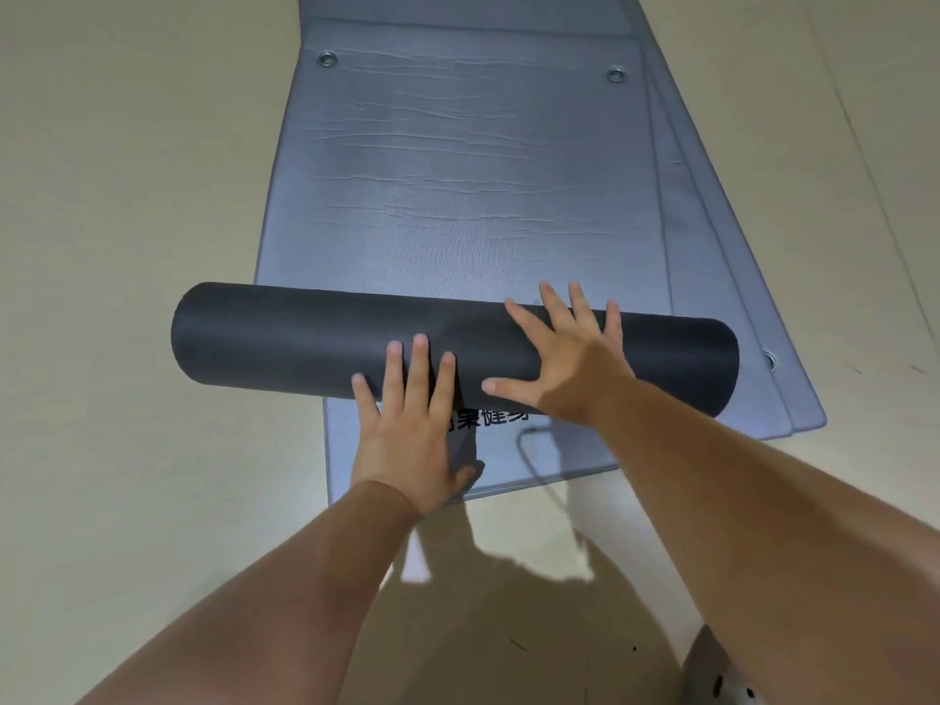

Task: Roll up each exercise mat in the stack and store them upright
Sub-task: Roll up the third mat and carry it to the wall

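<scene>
**Both palms flat on a half-rolled mat**

The dark roll (305, 338) lies crosswise on the stack (712, 277) of grey-blue mats, its left end jutting past the stack's edge over the pale floor (127, 195). Beyond the roll, the top mat (473, 170) is still flat and creased, with two metal eyelets (327, 59) at its far corners.

The left hand (407, 429) is open, its straight fingers laid against the near side of the roll and its palm over the mat just in front of it. The right hand (564, 358) is spread flat on top of the roll, right of its middle, with the fingertips reaching its far edge. Neither hand grips anything.

Just in front of the roll, between the wrists, black characters (488, 418) are partly hidden. Beside them runs a thin curved line (529, 450), possibly a cord, though the view is too unclear to tell.
</scene>
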Motion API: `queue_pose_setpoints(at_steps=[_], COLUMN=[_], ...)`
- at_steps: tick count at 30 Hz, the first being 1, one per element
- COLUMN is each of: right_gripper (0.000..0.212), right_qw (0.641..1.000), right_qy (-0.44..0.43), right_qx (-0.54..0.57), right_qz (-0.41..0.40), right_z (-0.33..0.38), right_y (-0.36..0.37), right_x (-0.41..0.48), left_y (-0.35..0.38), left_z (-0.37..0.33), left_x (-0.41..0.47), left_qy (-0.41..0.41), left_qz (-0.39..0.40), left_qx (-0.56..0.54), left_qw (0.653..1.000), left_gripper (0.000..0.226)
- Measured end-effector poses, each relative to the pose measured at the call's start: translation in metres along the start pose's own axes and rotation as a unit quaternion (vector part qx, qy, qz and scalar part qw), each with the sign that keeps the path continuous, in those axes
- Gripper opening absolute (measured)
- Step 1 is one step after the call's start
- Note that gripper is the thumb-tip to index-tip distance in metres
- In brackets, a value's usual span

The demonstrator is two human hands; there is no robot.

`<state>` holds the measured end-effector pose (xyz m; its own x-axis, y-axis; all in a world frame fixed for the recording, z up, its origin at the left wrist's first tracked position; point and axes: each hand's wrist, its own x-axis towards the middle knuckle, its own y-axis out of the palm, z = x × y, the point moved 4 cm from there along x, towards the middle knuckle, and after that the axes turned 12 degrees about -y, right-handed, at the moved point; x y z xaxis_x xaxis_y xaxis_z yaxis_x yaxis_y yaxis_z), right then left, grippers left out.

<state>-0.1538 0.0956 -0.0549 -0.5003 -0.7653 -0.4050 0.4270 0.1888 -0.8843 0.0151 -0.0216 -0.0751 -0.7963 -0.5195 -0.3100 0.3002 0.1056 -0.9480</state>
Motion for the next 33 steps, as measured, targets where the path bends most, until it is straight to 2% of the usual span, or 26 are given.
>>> queue_pose_setpoints(at_steps=[4,5,8,12,16,19,24,29,33], right_gripper=[0.091,0.091,0.108,0.136,0.151,0.152,0.148,0.138,0.127], right_qw=[0.984,0.981,0.987,0.991,0.992,0.992,0.994,0.998,0.999], right_qy=[0.017,0.013,0.010,0.006,0.024,0.025,0.013,0.001,-0.002], right_qx=[-0.042,-0.056,-0.091,-0.121,-0.120,-0.120,-0.094,-0.057,-0.033], right_qz=[-0.169,-0.187,-0.135,-0.056,-0.037,-0.039,-0.059,0.007,0.027], right_z=[0.010,0.013,0.012,-0.004,-0.018,-0.026,-0.039,-0.055,-0.059], right_y=[0.017,0.029,0.057,0.046,0.018,-0.001,-0.031,-0.066,-0.076], right_x=[-0.022,-0.030,-0.039,-0.018,0.011,0.033,0.062,0.104,0.114], left_y=[-0.015,-0.019,-0.023,-0.030,-0.051,-0.053,-0.056,-0.081,-0.091], left_z=[-0.011,-0.012,-0.013,-0.018,-0.013,-0.002,0.003,0.005,0.002], left_x=[0.035,0.044,0.065,0.087,0.116,0.119,0.149,0.198,0.211], left_qy=[-0.017,-0.017,-0.021,-0.034,-0.008,0.022,-0.011,0.007,0.022], left_qz=[0.030,0.037,0.050,0.053,-0.005,-0.050,-0.025,0.015,0.032], left_qx=[-0.004,-0.004,0.011,0.028,0.008,0.026,-0.017,-0.005,0.012], left_qw=[0.999,0.999,0.998,0.998,1.000,0.998,0.999,1.000,0.999], left_gripper=[0.144,0.145,0.151,0.152,0.140,0.132,0.139,0.142,0.120])
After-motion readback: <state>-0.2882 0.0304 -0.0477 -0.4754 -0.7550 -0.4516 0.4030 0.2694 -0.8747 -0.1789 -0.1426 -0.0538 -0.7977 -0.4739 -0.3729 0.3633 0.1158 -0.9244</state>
